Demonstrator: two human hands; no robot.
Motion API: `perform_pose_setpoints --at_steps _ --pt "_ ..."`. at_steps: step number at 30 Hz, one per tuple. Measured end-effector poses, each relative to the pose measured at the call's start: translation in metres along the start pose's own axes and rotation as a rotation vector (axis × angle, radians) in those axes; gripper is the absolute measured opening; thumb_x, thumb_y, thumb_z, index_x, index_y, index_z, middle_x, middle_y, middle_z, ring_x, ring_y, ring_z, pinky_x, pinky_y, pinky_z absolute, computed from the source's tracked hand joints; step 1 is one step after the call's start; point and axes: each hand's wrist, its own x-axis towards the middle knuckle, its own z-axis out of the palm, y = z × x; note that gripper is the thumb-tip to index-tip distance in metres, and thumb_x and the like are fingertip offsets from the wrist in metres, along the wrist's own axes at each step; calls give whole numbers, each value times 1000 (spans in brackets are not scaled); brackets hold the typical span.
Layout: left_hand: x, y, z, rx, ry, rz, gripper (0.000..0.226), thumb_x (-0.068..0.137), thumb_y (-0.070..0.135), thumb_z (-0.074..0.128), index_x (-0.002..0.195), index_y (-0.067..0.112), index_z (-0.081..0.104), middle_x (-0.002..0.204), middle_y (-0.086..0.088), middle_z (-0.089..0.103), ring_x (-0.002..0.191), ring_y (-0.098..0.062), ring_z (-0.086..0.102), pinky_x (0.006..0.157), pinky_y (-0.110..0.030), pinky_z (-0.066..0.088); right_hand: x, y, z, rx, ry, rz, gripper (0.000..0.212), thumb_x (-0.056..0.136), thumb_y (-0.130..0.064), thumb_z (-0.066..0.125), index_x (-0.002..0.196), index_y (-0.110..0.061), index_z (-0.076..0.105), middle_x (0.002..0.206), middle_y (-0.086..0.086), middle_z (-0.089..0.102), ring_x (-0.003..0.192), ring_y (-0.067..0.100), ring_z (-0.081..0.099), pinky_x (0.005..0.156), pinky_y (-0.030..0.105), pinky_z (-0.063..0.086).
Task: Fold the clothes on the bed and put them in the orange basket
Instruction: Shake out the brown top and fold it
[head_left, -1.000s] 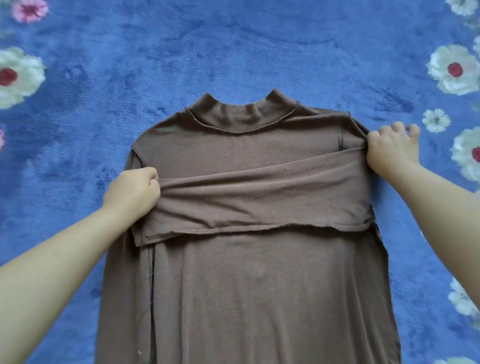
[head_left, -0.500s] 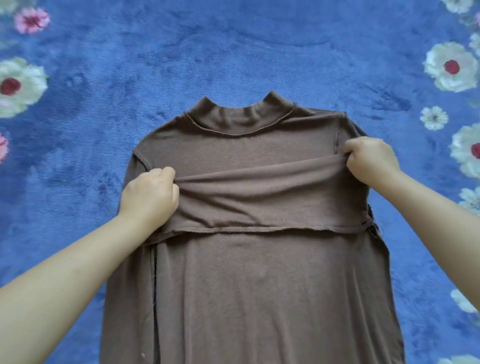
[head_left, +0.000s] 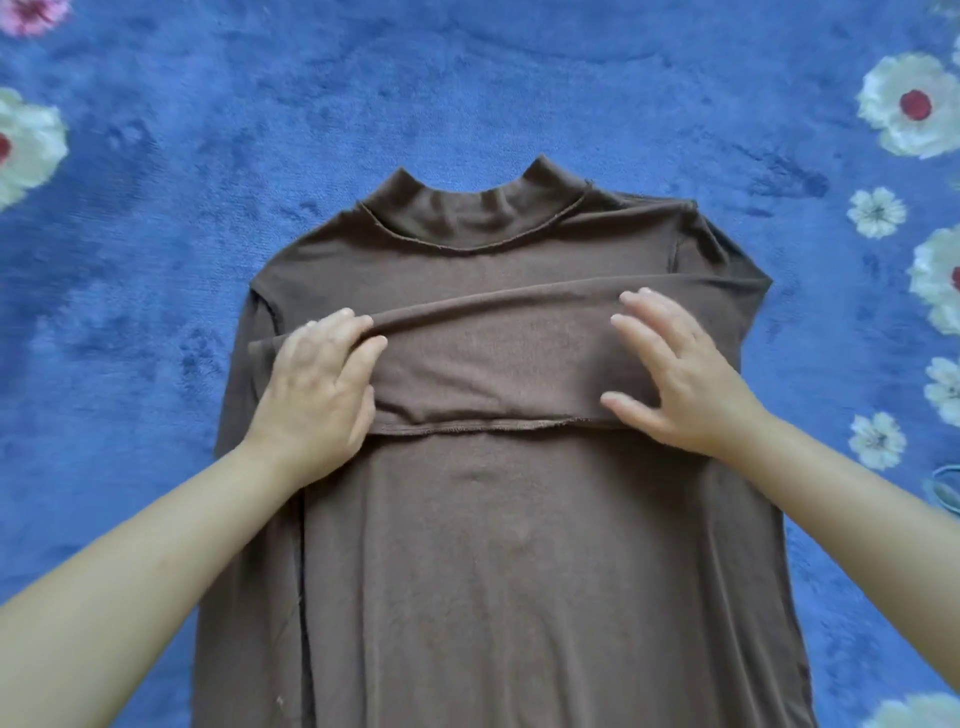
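A brown high-neck top (head_left: 498, 545) lies flat on the bed, collar away from me, its lower part running out of the bottom of the view. A sleeve (head_left: 498, 358) is folded across the chest as a horizontal band. My left hand (head_left: 317, 395) rests flat on the left end of that band, fingers straight and close together. My right hand (head_left: 675, 374) lies on the right end with its fingers spread. Neither hand grips the cloth. The orange basket is not in view.
The blue plush bedcover (head_left: 156, 260) with white and pink flowers surrounds the top on all sides. A thin blue loop (head_left: 943, 491) shows at the right edge.
Both hands let go of the sleeve's ends, moved inward toward the chest and opened flat onto the folded band.
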Motion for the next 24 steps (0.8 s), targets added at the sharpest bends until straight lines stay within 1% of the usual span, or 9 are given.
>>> perform_pose_setpoints --at_steps 2,4,7,9,14,17,18,22,24 --pt "-15 1 4 -6 -158 121 54 88 45 36 123 4 43 131 -21 48 129 -30 32 105 -42 22 -17 -14 7 -42 -171 -114 66 80 -46 46 132 -6 37 141 17 38 132 32 27 109 45 20" --pt "-27 -2 7 61 -308 125 65 88 56 28 130 7 36 138 -22 43 137 -25 22 108 -41 16 -26 -17 17 -109 -238 -106 56 78 -24 38 132 -8 36 139 16 44 130 31 28 107 49 26" --pt "-32 -8 7 64 -300 93 55 77 20 32 131 10 36 133 -24 49 128 -31 29 102 -42 20 -28 -10 19 -171 -259 -92 63 68 1 24 129 -8 37 132 18 52 126 32 31 97 59 28" --pt "-33 -12 4 56 -308 89 60 73 9 28 132 14 37 133 -22 51 126 -31 31 101 -41 21 -33 -4 16 -196 -250 -89 66 66 3 21 128 -10 39 131 17 53 125 32 31 105 53 27" --pt "-39 -15 0 86 -346 59 58 80 35 34 134 16 45 135 -19 49 125 -36 45 105 -42 27 -37 -20 10 -345 -350 -27 73 68 7 43 139 -10 34 142 16 42 132 38 35 106 50 27" --pt "-56 -8 -10 -97 -330 -181 81 75 57 32 141 10 37 149 -18 30 138 -34 24 110 -46 20 -28 -41 -1 -352 -577 147 87 79 0 47 149 -15 -1 156 9 -9 144 31 -5 114 49 4" --pt "-64 -4 -14 -172 -297 -290 89 73 62 31 144 10 30 152 -16 22 141 -32 16 113 -44 14 -28 -49 -3 -315 -618 188 85 80 -3 45 149 -16 -3 156 9 -12 144 29 -8 114 49 2" --pt "-102 -4 -32 -390 -231 -808 78 88 48 50 147 9 18 145 -19 27 134 -32 26 110 -46 24 -39 -88 7 -248 -482 129 74 59 1 56 133 -4 49 138 24 43 125 45 44 92 63 37" --pt "-121 -11 -35 -414 -388 -920 74 85 43 60 141 8 29 134 -16 43 122 -32 42 100 -44 36 -46 -105 13 -248 -472 158 77 67 4 61 140 -7 39 147 25 29 134 43 30 102 60 29"
